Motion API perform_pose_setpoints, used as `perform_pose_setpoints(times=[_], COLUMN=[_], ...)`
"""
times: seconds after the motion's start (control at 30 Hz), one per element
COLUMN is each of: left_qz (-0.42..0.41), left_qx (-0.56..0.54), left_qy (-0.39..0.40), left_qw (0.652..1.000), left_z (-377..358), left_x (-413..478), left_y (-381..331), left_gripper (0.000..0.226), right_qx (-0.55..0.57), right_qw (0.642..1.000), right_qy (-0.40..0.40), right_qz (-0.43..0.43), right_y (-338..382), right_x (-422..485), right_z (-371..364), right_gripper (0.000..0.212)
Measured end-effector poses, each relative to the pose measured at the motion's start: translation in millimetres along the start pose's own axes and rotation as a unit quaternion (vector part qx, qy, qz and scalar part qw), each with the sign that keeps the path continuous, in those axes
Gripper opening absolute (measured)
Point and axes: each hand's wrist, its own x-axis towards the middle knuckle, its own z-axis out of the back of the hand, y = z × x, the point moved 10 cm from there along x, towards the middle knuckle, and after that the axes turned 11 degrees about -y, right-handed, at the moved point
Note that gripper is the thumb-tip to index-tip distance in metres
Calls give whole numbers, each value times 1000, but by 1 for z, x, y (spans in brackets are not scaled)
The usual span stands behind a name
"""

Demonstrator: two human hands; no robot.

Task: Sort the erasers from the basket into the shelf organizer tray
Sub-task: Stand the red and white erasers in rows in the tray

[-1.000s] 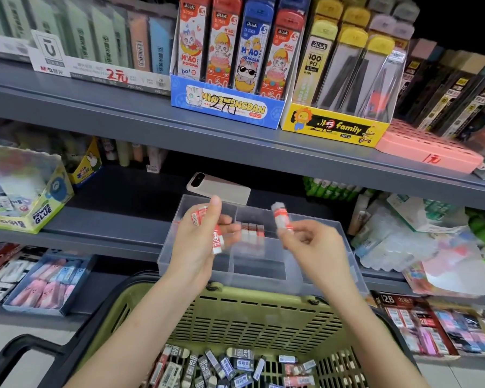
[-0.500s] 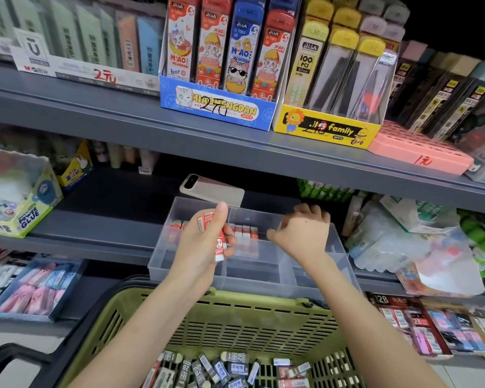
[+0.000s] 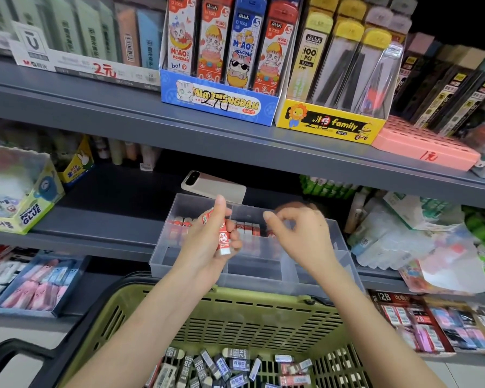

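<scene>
while left fingers (image 3: pixel 233 243) grip red erasers (image 3: pixel 224 240), right fingers (image 3: pixel 270 215) curl loosely, empty, above tray (image 3: pixel 163 254).

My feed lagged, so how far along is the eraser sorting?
Done: a row of red erasers stands at the back of the tray. In hand: the left hand grips more red erasers; the right hand looks empty. Left: many loose erasers in the green basket.

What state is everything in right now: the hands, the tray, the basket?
Clear plastic organizer tray: open-topped, red erasers lined up in back compartments.
Left hand: gripping red-and-white erasers.
Right hand: over the tray, fingers loosely curled, apparently empty.
Green plastic basket: loose erasers scattered on its bottom.
Beige phone: lying face down behind tray.
</scene>
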Motion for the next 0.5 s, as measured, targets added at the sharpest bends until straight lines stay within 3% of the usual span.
perform_pose_setpoints(times=[0.07, 0.1, 0.23, 0.33, 0.5], left_qz=[8, 9, 17, 0, -14], left_qx=[-23, -33, -74, -42, 6], left_qy=[-4, -3, 24, 43, 35], left_qw=[1000, 999, 997, 998, 999], left_z=[-2, -4, -12, -13, -5], left_x=[1, 1, -3, -5, -3], left_y=[3, 5, 8, 8, 5], left_gripper=[45, 45, 43, 45, 43], right_qx=[167, 200, 144, 122, 268], right_qw=[985, 978, 987, 989, 953], right_qy=[30, 53, 72, 79, 58], right_qz=[-28, -42, -23, -19, -130], right_y=[27, 38, 58, 56, 17], right_x=[-19, -28, -42, -42, -37], right_z=[5, 2, -6, -5, 8], right_gripper=[32, 31, 24, 16, 4])
